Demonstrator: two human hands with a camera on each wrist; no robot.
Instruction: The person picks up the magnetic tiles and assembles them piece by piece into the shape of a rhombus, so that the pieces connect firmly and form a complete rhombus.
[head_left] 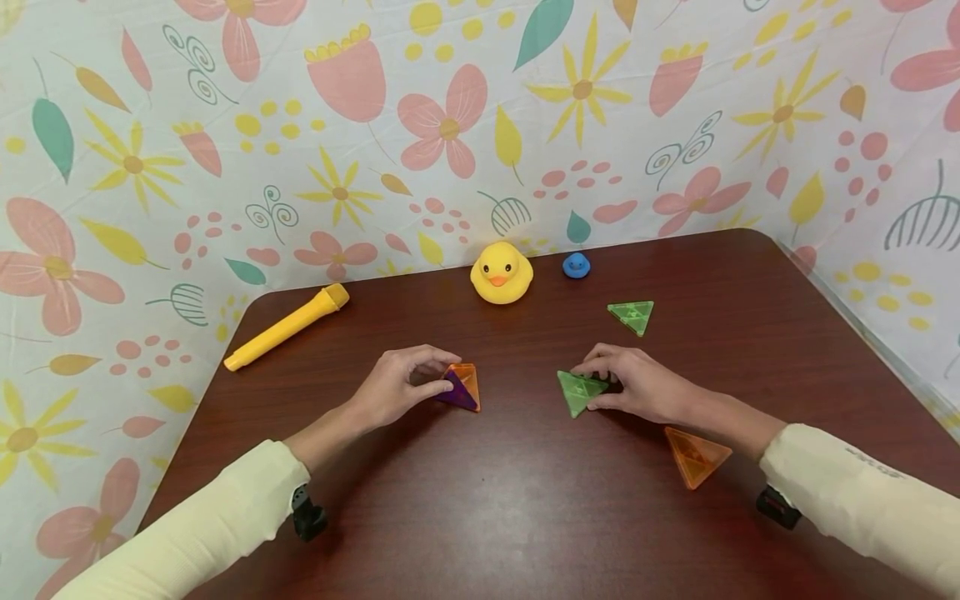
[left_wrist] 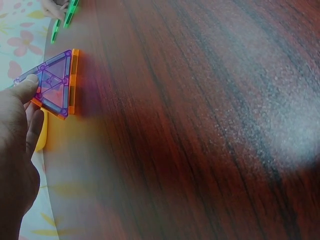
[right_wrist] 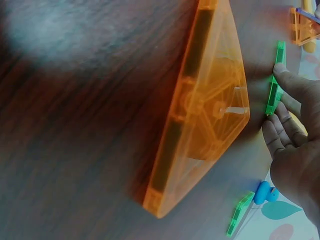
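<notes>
My left hand (head_left: 393,387) pinches a pair of see-through triangular magnetic tiles, one purple (left_wrist: 55,82) and one orange (head_left: 469,382). They meet at an edge and stand at an angle to each other, with the thumb on the purple face. Over on the right, my right hand (head_left: 637,385) grips a green triangular tile (head_left: 577,392) between thumb and fingers, low over the table. A loose orange triangular tile (head_left: 696,457) lies close to the right forearm and looms large in the right wrist view. Behind the right hand lies a second green triangular tile (head_left: 632,316).
A yellow rubber duck (head_left: 501,275) and a small blue duck (head_left: 576,266) sit at the back edge of the dark wood table (head_left: 480,517). At the back left lies a yellow toy microphone (head_left: 288,327). A flowered cloth (head_left: 450,100) hangs behind the table.
</notes>
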